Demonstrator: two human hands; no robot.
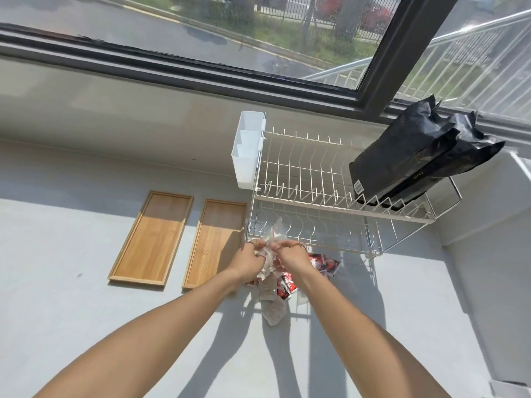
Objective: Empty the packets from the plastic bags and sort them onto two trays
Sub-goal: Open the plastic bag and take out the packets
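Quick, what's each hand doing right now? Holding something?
Left hand: closed, pinching one side of the clear plastic bag.
Right hand: closed, pinching the other side of the same bag.

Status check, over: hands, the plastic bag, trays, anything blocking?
Left hand and right hand both grip the clear plastic bag. Red packets on counter. Both trays empty. Dish rack close behind; nothing blocking.
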